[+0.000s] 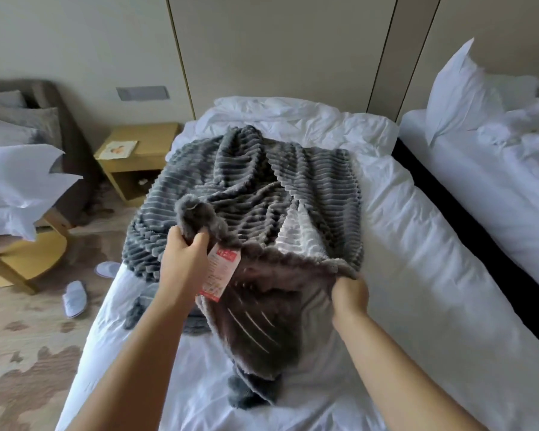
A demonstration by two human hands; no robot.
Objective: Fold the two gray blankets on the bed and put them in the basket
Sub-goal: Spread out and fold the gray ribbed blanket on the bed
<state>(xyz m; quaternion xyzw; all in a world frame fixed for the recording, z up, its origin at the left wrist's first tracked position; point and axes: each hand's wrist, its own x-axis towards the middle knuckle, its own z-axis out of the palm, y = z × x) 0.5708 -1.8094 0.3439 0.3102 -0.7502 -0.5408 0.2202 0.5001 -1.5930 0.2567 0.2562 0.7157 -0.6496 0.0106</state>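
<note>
In the head view, the left hand (184, 262) curls its fingers (199, 241) around a bunched corner of the gray ribbed plush blanket (246, 181), just beside a red and white paper tag (220, 272). The right hand (350, 293) grips the same lifted edge with fingers closed. The rest of the blanket lies crumpled on the white bed (417, 244).

Both bare forearms reach forward from the bottom of the view, the left from the lower left and the right from the lower right. The left grip (184, 262) shows the back of the hand to the camera, fingers and thumb curled round a bunched edge of the gray blanket (249, 181). The right grip (349, 294), nearer the body, is fisted on that edge, knuckles up.
</note>
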